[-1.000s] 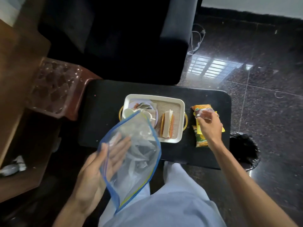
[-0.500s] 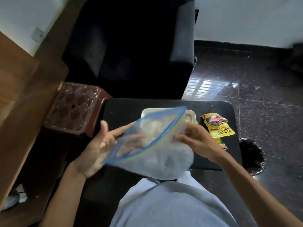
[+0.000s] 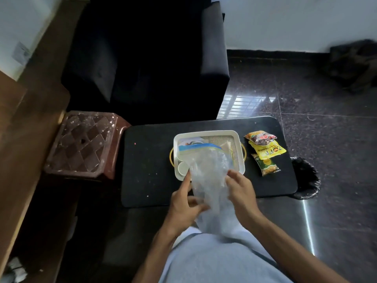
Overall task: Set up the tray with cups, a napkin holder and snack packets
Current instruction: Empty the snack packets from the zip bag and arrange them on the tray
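Both hands grip a clear zip bag (image 3: 210, 176) (blue seal strip at its far end) held over the near edge of the white tray (image 3: 236, 135). The left hand (image 3: 184, 205) has its fingers curled around the bag's left side, index finger extended along it; the right hand (image 3: 241, 190) pinches the right side. The tray sits on the black table (image 3: 146, 160), with what looks like a small white cup (image 3: 182, 167) at its near left corner, partly hidden. Three snack packets (image 3: 265, 151) lie on the table just right of the tray.
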